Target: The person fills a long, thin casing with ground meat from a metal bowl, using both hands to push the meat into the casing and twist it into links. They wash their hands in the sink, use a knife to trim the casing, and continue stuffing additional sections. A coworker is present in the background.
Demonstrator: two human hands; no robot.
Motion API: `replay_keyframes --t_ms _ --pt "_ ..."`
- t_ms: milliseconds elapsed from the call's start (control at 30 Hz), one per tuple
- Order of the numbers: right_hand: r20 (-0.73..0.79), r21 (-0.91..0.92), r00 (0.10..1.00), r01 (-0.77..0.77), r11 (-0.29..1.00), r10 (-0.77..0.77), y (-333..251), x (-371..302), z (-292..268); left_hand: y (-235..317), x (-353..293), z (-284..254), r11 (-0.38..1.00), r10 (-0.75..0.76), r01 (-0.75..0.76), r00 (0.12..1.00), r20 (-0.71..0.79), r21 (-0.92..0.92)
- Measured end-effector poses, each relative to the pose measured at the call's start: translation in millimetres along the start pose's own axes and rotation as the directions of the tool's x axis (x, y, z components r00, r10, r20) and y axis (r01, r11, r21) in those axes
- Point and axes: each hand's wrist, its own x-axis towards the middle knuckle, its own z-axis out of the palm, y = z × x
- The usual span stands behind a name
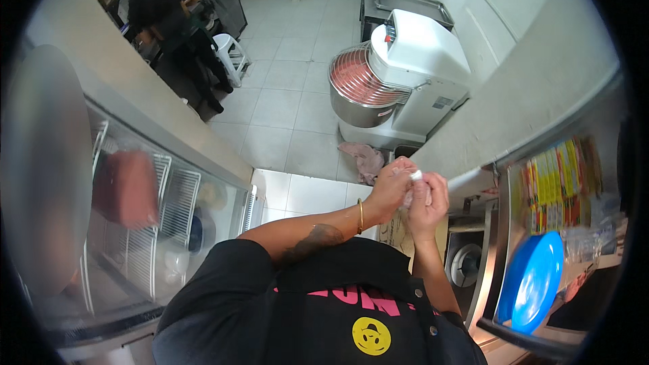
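Both of my hands are raised close together in front of my chest, a little right of the middle. My left hand [389, 195], with a gold bangle [360, 217] at its wrist, is closed, its fingers curled toward the other hand. Beside it my right hand [428, 208] is closed too, thumb up, around a small white crumpled piece [416, 176]. This looks thin, like paper or plastic, but its kind is unclear. Some of it is hidden between the palms, and I cannot make out whether the left fingers grip it as well.
Ahead stands a white spiral mixer [426, 61] with a wire-guarded bowl [365, 105]; a pinkish cloth [365, 161] lies beneath. A glass-fronted cabinet with wire shelves [142, 250] is at left. A blue plate [534, 282] and colourful packets [558, 182] are at right. Another person [165, 20] stands far left.
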Motion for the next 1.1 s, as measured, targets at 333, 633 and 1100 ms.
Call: replay_keyframes --t_ms 333,633,1100 --pt "0.005 0.339 0.960 -0.265 0.903 0.280 106.3 118.6 186.2 126.5 156.5 -94.4 0.775 0.398 -0.481 0.875 0.275 0.409" --pt "0.502 0.722 0.744 -0.641 0.260 0.441 96.2 282.9 411.3 283.3 317.3 -258.4 0.895 0.227 -0.325 0.922 0.313 0.305" --pt "0.770 0.103 0.324 -0.913 0.394 0.550 325.3 334.1 765.4 272.0 343.4 -808.3 0.990 0.141 -0.032 0.250 -0.958 0.137"
